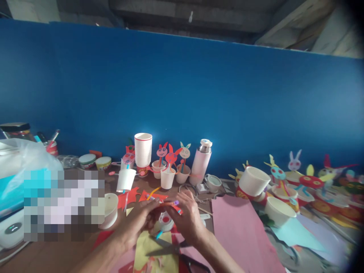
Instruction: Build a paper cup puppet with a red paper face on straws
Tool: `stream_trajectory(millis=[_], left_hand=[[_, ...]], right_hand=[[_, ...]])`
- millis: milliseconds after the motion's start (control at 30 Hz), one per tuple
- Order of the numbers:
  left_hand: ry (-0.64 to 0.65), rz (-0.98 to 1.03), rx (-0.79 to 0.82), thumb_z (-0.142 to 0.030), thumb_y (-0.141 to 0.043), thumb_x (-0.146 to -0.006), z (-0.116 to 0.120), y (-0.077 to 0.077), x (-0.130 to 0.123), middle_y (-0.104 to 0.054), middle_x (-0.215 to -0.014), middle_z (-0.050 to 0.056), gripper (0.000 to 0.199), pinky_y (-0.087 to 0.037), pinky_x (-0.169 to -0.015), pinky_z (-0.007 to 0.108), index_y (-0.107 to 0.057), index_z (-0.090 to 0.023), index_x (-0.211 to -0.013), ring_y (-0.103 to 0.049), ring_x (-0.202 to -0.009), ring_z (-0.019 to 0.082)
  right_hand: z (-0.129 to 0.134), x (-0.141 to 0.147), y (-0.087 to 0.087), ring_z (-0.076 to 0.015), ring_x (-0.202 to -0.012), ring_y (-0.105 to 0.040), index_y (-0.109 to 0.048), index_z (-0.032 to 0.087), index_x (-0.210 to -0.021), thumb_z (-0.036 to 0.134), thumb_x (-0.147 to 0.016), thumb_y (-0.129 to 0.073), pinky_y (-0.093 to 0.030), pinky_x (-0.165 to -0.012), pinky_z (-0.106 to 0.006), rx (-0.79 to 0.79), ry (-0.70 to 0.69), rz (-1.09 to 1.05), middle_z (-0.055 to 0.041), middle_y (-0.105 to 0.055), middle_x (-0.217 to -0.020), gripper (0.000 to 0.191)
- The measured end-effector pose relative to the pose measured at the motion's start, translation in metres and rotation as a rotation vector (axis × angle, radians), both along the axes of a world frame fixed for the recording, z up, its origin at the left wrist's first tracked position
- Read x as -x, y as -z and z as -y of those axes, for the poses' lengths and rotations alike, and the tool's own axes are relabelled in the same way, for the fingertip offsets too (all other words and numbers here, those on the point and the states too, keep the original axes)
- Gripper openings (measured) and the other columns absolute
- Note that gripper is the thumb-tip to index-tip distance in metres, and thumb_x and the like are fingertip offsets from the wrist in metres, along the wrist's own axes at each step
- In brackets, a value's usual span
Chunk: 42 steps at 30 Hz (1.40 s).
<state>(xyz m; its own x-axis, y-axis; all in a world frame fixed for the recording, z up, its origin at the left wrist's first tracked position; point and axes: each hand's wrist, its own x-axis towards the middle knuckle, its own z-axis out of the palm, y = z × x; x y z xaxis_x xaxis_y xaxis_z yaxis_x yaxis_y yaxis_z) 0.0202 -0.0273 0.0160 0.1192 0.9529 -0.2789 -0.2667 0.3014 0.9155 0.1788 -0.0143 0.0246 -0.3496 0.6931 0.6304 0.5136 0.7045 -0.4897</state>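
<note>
Over the table's middle, my left hand (143, 214) and my right hand (190, 216) are close together, fingers curled inward. Between their fingertips runs a thin orange strip (167, 204) with a purple tip (176, 203) by my right fingers. Both hands appear closed on it; what lies inside the left palm is hidden. Just below sits a white round piece with a red centre (165, 219), with a short blue stick (159, 234) beside it. Scissors (182, 250) with dark handles lie open on yellow paper (142, 242) under my wrists.
Paper-cup rabbit figures (167, 176) stand behind my hands, beside a stack of cups (143, 149) and a thermos (201, 163). Pink paper (241, 231) lies right, near more cups (254, 181) and figures. A plastic bag (25, 159) and a cup (109, 210) are left. A blue partition (176, 94) rises behind.
</note>
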Motion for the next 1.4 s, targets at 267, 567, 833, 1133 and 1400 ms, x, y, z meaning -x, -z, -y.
stream_trajectory(millis=[267,567,833,1133,1400], left_hand=[[0.007,-0.214,-0.144,-0.049,-0.052,-0.076,-0.006,-0.003,0.01,-0.052,-0.056,-0.002,0.038,-0.033,-0.046,0.02,-0.063,-0.013,-0.069,-0.045,-0.048,0.01],[0.216,-0.359,-0.323,-0.041,-0.058,-0.074,0.001,-0.015,0.003,-0.053,-0.053,-0.001,0.03,-0.033,-0.052,0.022,-0.065,-0.014,-0.061,-0.045,-0.052,0.012],[0.242,-0.5,-0.403,-0.038,-0.055,-0.076,0.001,-0.009,0.006,-0.047,-0.05,-0.004,0.028,-0.028,-0.05,0.022,-0.062,-0.015,-0.06,-0.04,-0.05,0.011],[0.073,-0.486,-0.371,-0.048,-0.049,-0.077,-0.015,0.003,0.017,-0.057,-0.056,0.001,0.039,-0.033,-0.047,0.021,-0.065,-0.014,-0.068,-0.047,-0.051,0.012],[-0.049,-0.758,-0.428,-0.038,-0.055,-0.072,-0.023,0.027,0.025,-0.065,-0.071,0.0,0.022,-0.038,-0.062,0.025,-0.068,-0.022,-0.078,-0.055,-0.069,0.018]], right_hand=[[0.003,-0.006,-0.016,-0.0158,-0.062,-0.057,-0.067,0.018,-0.071,0.024,-0.078,-0.053,-0.042,-0.06,-0.023,0.528,-0.077,-0.249,0.0018,-0.061,-0.058,0.017],[0.001,-0.005,-0.015,-0.0134,-0.062,-0.055,-0.066,0.017,-0.071,0.02,-0.075,-0.051,-0.04,-0.058,-0.02,0.527,-0.05,-0.182,0.0024,-0.062,-0.063,0.015],[-0.003,-0.008,-0.005,-0.012,-0.056,-0.05,-0.065,0.017,-0.066,0.023,-0.072,-0.056,-0.038,-0.054,-0.019,0.549,-0.05,-0.182,0.0033,-0.056,-0.055,0.012],[-0.016,-0.013,-0.007,-0.0126,-0.057,-0.052,-0.062,0.014,-0.072,0.034,-0.074,-0.057,-0.04,-0.054,-0.022,0.628,-0.068,-0.503,0.001,-0.058,-0.06,0.021],[-0.026,-0.026,-0.006,-0.0166,-0.068,-0.057,-0.061,0.013,-0.087,0.045,-0.078,-0.056,-0.045,-0.066,-0.027,0.583,-0.056,-0.679,-0.0034,-0.06,-0.072,0.033]])
